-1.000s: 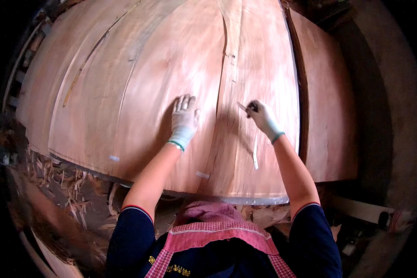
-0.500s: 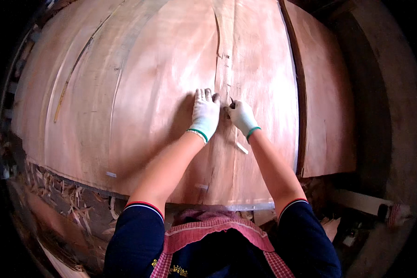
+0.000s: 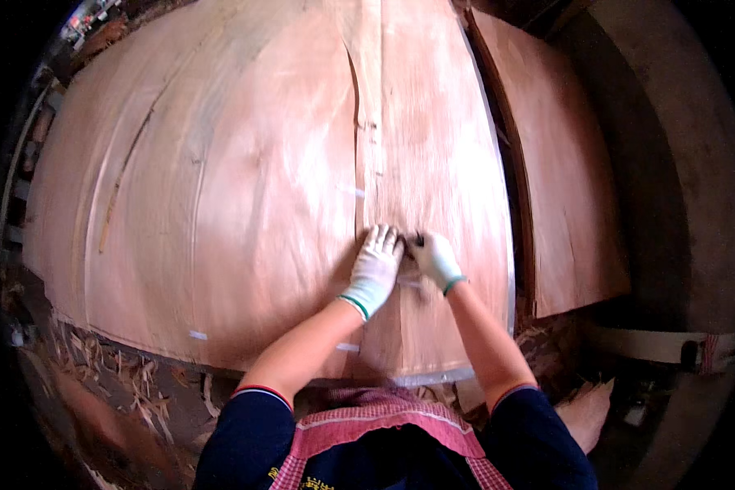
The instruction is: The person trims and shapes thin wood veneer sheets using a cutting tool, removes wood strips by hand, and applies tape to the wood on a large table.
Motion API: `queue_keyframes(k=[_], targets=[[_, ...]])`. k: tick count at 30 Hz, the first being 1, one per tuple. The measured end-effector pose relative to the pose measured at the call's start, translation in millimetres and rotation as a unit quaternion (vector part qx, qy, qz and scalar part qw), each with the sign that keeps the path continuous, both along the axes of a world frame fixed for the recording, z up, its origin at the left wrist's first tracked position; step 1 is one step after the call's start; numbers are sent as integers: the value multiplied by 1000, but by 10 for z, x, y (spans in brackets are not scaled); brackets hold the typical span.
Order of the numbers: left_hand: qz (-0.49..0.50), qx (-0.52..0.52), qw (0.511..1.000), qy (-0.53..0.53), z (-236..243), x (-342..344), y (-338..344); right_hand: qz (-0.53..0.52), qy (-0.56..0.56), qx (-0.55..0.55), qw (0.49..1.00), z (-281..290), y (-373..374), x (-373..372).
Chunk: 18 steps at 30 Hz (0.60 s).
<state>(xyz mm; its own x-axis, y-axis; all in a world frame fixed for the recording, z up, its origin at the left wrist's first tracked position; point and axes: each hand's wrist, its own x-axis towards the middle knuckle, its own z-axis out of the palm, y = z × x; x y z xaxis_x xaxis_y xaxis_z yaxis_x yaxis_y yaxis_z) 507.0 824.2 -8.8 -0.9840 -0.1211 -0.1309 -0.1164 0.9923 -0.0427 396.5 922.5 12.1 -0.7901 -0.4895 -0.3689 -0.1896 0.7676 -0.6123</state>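
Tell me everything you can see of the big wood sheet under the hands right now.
The wood sheet is a thin, wide, reddish-brown veneer lying flat on a stack, filling most of the view. Its grain runs away from the person. A long split runs down its middle toward the hands, and small pale tape strips dot it near the front edge. The gloved left hand presses flat beside the split; the gloved right hand touches it close by, holding something small and dark.
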Motion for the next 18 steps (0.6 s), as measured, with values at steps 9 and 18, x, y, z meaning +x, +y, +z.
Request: queue_keyframes(k=[9,18], targets=[[64,-20,998,17,70,-44,79,-330,-34,-390,859,490,1168,166],[208,24,964,163,-2,6,84,-482,149,-471,724,983,3160,-427]])
